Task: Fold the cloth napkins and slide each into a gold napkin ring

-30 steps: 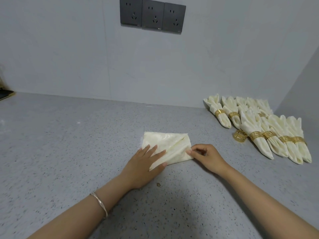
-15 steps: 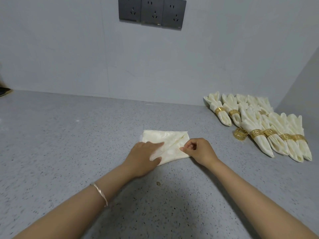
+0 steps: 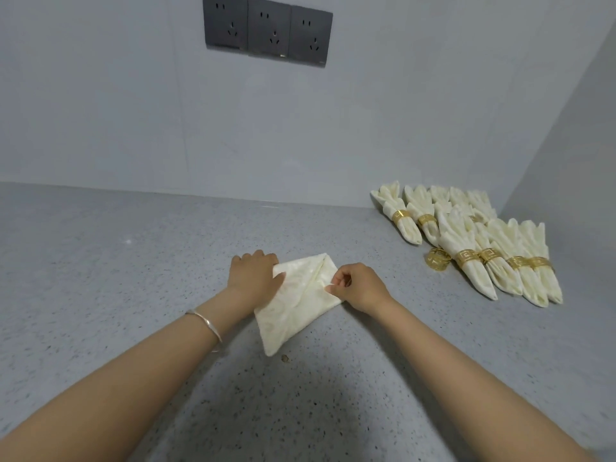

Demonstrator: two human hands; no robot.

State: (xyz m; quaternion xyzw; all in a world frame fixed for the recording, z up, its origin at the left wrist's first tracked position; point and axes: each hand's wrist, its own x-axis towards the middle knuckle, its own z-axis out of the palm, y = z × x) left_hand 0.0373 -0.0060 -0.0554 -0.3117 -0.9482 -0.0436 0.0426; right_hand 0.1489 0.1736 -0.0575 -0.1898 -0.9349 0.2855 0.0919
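Observation:
A cream cloth napkin point(image 3: 293, 308) lies partly folded on the grey speckled counter point(image 3: 116, 295), its pointed end toward me. My left hand point(image 3: 255, 273) rests on its upper left corner, fingers curled over the edge. My right hand point(image 3: 358, 286) pinches the right fold of the napkin between thumb and fingers. A loose gold napkin ring point(image 3: 438, 259) lies on the counter to the right, beside the finished napkins.
Several folded napkins in gold rings point(image 3: 473, 248) lie in rows at the right, near the wall corner. Dark wall sockets point(image 3: 268, 31) sit above. A small brown crumb point(image 3: 284, 359) lies by the napkin's tip.
The napkin has turned so its point faces me. My left hand moved from its lower middle to the upper left corner. My right hand kept pinching the right fold.

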